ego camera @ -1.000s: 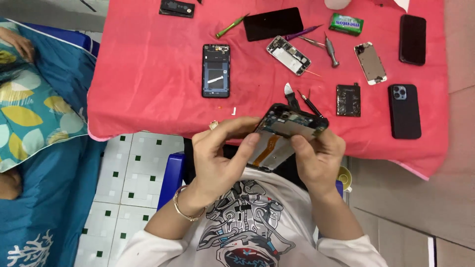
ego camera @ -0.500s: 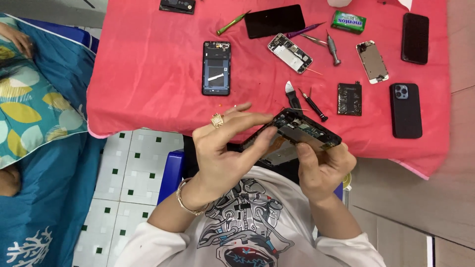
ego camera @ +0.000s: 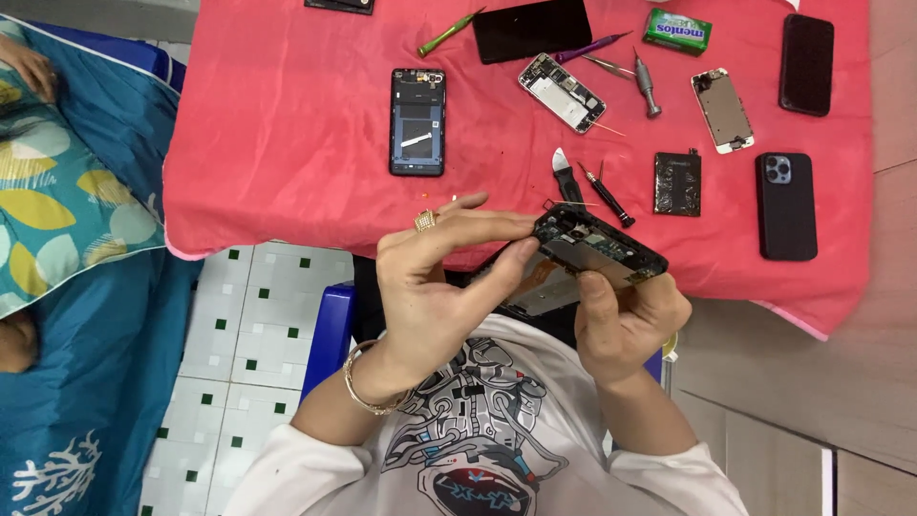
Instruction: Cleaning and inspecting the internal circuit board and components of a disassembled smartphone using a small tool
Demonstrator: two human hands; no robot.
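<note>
At the far left, around nine o'clock, a blue patterned cloth (ego camera: 67,220) hangs over the tiled floor (ego camera: 239,363), well apart from the work. The red cloth (ego camera: 287,143) covers the table, and its near edge droops at about the height of the hands.

On that cloth, at about eleven o'clock from the hands, an opened black phone frame (ego camera: 417,121) lies flat. Above it at twelve o'clock lie a green-handled screwdriver (ego camera: 449,33) and a dark screen panel (ego camera: 532,29).

The left hand (ego camera: 430,287), ringed and with a bracelet at the wrist, is raised with thumb and forefinger drawn together in a pinch at the left end of the opened phone (ego camera: 597,250). Whether a small part sits between the fingertips I cannot tell. The phone is held in the air just off the table's near edge, above the person's lap, tilted with its insides up. The right hand (ego camera: 626,320) cradles it from below, fingers curled around its underside and thumb pressed on its near rim.

Judging by this, the step is fine work inside the open phone, at its left end. The next move calls for a steady, small pinch while the right hand keeps the body level.

At one o'clock lie a spudger (ego camera: 565,172) and a thin screwdriver (ego camera: 606,193), just beyond the phone, then a battery (ego camera: 677,183) and a black phone (ego camera: 786,205) at two o'clock. Room is tight forward, open toward the lap.
</note>
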